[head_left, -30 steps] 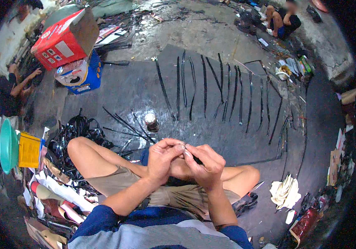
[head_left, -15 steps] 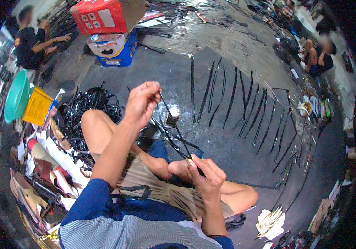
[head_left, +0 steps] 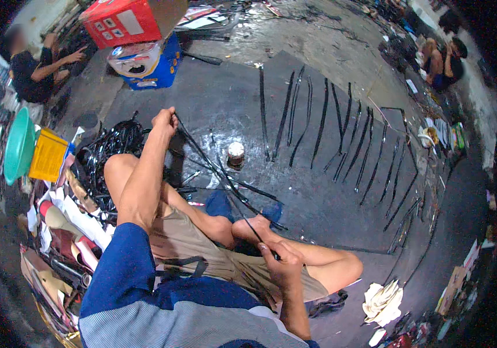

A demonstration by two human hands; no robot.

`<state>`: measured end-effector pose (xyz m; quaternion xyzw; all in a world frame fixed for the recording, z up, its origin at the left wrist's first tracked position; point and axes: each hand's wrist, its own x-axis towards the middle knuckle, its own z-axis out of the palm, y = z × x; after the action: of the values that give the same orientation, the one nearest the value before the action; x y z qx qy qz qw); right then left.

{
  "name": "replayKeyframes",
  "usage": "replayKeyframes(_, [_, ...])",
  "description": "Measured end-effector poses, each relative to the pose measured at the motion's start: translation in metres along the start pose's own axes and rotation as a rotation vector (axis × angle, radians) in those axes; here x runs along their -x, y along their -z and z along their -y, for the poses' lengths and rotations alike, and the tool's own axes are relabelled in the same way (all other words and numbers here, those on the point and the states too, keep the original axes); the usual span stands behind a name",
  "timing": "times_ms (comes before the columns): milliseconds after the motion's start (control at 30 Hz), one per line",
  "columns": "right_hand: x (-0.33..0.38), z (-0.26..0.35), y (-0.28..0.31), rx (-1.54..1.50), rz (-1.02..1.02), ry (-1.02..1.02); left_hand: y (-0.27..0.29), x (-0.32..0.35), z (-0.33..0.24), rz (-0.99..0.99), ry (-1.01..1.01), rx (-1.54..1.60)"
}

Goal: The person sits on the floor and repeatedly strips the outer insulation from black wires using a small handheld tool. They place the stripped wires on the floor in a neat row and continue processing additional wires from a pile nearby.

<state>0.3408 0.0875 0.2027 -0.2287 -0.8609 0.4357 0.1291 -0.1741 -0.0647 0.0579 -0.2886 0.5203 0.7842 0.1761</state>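
Head view: the person sits cross-legged on the dark floor (head_left: 213, 104), pulling a thin black strip (head_left: 219, 174) taut between both hands. The left hand (head_left: 165, 120), left of centre in the upper half of the frame, is raised on a nearly straight arm, its grip closed tight around the strip's far end. The right hand (head_left: 280, 264), low and right of centre, sits just above the knee with the elbow bent, fingers pinched narrowly on the near end. The strip runs as a slanting line between them, with a few loose strands beside it.

To do this stretch well, it seems best to keep both pinches firm and the pull even, so the strip stays straight and does not twist or slip.

A small jar (head_left: 236, 154) stands on the floor just beyond the strip. A row of similar black strips (head_left: 323, 122) lies spread side by side in the upper right of the frame, well apart from the hands. A tangled heap of black material (head_left: 112, 145) sits beside the left knee. A red box (head_left: 129, 20) rests on a blue crate (head_left: 155, 66) at the upper left, near a seated person (head_left: 34, 69).
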Motion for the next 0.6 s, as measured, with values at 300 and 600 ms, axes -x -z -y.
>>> replayKeyframes(300, [-0.002, -0.023, -0.003, 0.029, 0.121, -0.039, -0.005, -0.017, 0.026, -0.418, -0.231, -0.264])
replayKeyframes(600, [-0.032, -0.081, -0.019, 0.319, 0.075, -0.453, -0.132, 0.188, 0.140, 0.638, -1.219, -1.041])
